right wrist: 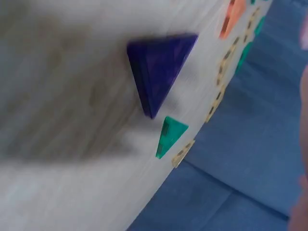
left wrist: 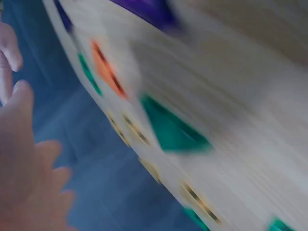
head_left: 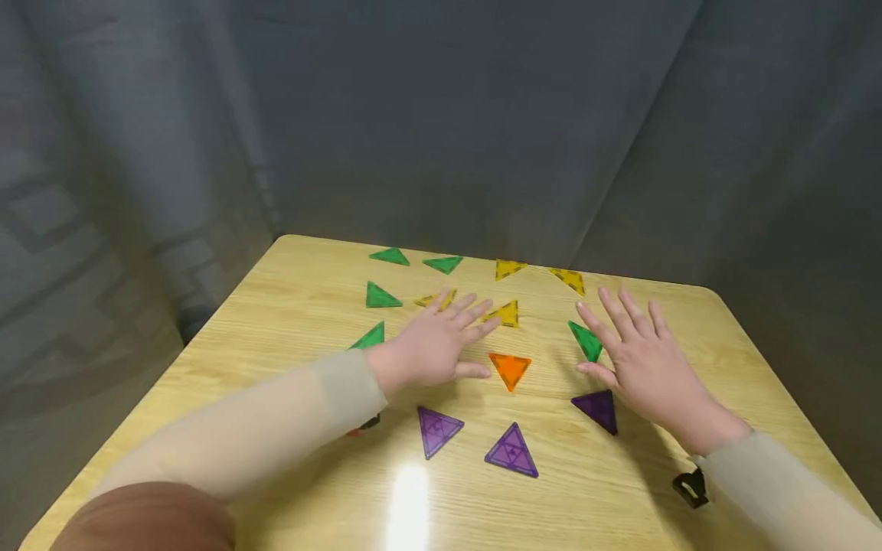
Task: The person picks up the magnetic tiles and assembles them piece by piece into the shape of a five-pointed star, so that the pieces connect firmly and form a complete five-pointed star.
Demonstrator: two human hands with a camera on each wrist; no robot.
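Both hands hover over a wooden table (head_left: 310,306) with fingers spread, and neither holds anything. The left hand (head_left: 434,344) overlaps two yellow triangle tiles (head_left: 508,314) in the head view. Just right of its thumb lies an orange triangle tile (head_left: 511,370). My right hand (head_left: 651,367) is nearest a green triangle tile (head_left: 586,342) and a dark purple triangle tile (head_left: 597,411), both left of it. Nearer to me lie two lighter purple triangle tiles (head_left: 513,451). In the right wrist view the dark purple tile (right wrist: 161,70) sits flat below the hand.
Several green tiles (head_left: 381,295) lie on the left side, one partly hidden behind the left forearm. More yellow tiles (head_left: 568,280) lie near the far edge. A dark curtain (head_left: 441,138) hangs behind and beside the table. Black pieces of the wrist gear (head_left: 691,487) show under the sleeves.
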